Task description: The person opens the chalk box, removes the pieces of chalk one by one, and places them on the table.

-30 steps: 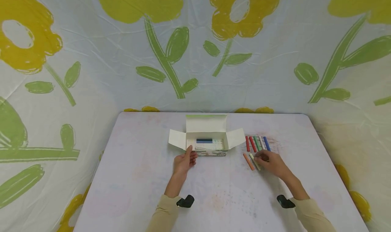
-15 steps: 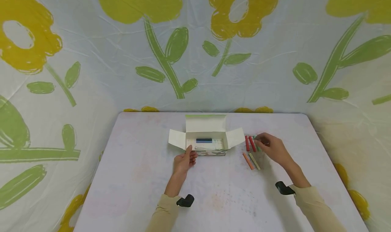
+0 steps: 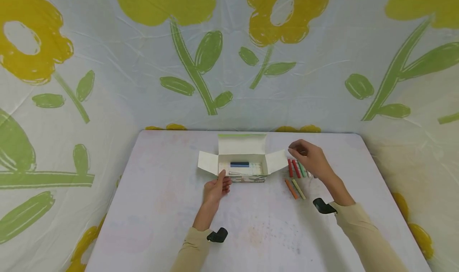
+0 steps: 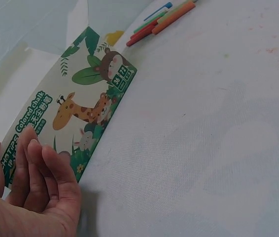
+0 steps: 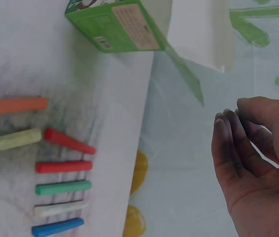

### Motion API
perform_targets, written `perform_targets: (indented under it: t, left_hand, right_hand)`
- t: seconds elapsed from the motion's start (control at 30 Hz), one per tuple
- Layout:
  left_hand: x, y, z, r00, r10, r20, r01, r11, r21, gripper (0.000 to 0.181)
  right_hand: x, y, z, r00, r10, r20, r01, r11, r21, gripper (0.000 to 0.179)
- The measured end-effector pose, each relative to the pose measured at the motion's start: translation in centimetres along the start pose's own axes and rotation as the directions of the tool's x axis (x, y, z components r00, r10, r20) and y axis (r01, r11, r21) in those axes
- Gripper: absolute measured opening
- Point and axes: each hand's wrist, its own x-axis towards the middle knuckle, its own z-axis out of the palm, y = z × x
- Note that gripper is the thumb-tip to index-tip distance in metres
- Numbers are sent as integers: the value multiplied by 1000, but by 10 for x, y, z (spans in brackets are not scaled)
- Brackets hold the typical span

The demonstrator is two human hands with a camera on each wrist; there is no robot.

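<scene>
My left hand (image 3: 215,190) holds the front left of a chalk box (image 4: 87,74), its thumb over the front wall and its fingers outside. The box stands open with its flaps spread. Inside lie a black stick and a blue stick of chalk (image 3: 239,166). Above and beyond the loose chalk, my right hand (image 3: 311,158) hovers with loosely bent fingers, nothing held and dark dust on the fingertips (image 5: 220,126). On the table beneath it lie two red chalks (image 5: 64,167), a green one (image 5: 63,187), a white one (image 5: 60,208) and a blue one (image 5: 58,227).
Nearer on the white table (image 3: 161,224) are an orange chalk (image 3: 291,189) and a pale yellow chalk (image 3: 298,189). The right flap (image 3: 276,162) of the box sticks out toward the chalk row. A flower-printed cloth (image 3: 308,96) rises behind the table.
My right hand has moved from beside the yellow chalk, up over the far row, then higher and toward the box flap. The left hand has stayed on the box.
</scene>
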Motion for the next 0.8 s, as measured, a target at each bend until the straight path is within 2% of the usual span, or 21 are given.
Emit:
perform_targets:
  t: [0.33,0.8]
  left_hand:
    - [1,-1,0,1000,9,-15,-9,1000,-13,49]
    - [-1,2,-2,1000,3,24,-2,1000,-21,50]
  right_hand:
    - [18,-17,23,997,-66,34,63,994,91,17]
    - [30,-23,73,979,-123,162,99,984,148,19]
